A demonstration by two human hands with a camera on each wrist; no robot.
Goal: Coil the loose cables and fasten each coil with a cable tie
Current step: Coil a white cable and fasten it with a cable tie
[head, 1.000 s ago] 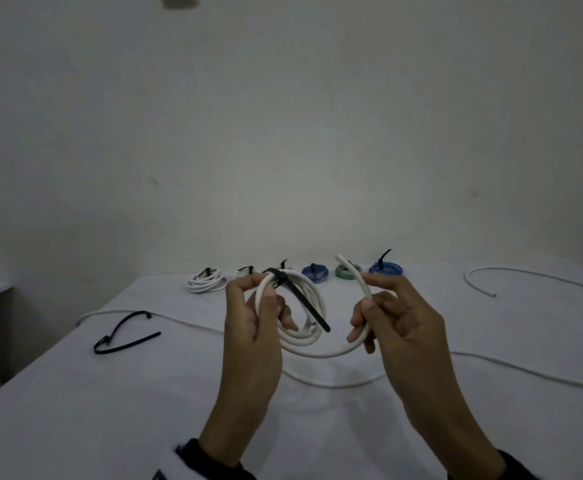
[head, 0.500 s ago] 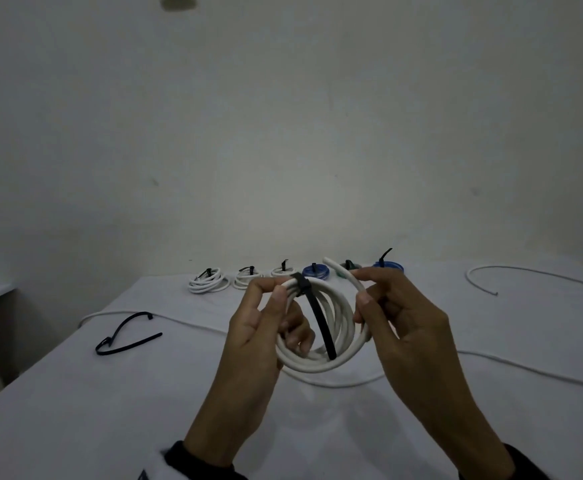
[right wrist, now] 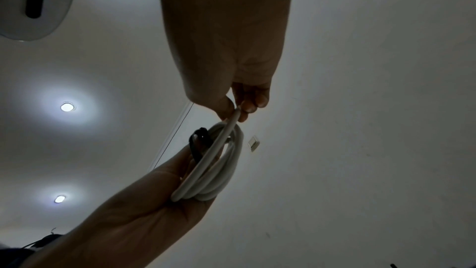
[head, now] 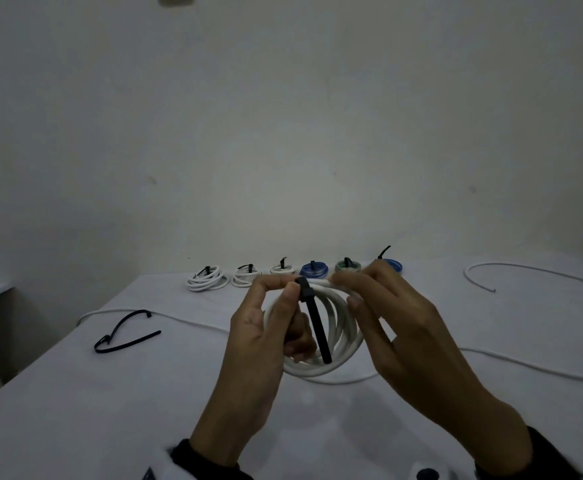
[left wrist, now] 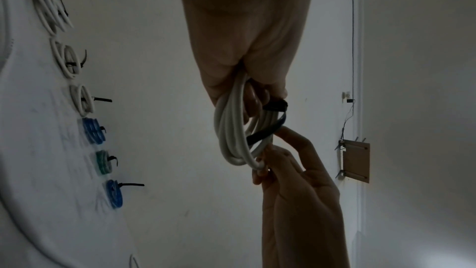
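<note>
A white cable coil (head: 335, 341) hangs in the air above the table, between both hands. My left hand (head: 276, 306) pinches the coil's top together with a black cable tie (head: 318, 327), whose strap runs down across the loops. My right hand (head: 359, 289) pinches the cable's free end against the coil's upper right. In the left wrist view the coil (left wrist: 231, 140) and the tie (left wrist: 268, 131) show below my palm. In the right wrist view my fingertips (right wrist: 247, 107) pinch the white cable end (right wrist: 231, 123).
Several tied coils, white (head: 207, 277), blue (head: 313, 269) and green (head: 347, 266), line the table's far edge. A spare black cable tie (head: 123, 336) lies at left. Loose white cables (head: 525, 271) trail over the right side and under the hands (head: 491, 362).
The last wide loop has closed into the coil. My right hand has moved left with the cable end up to the coil's top, close to my left hand.
</note>
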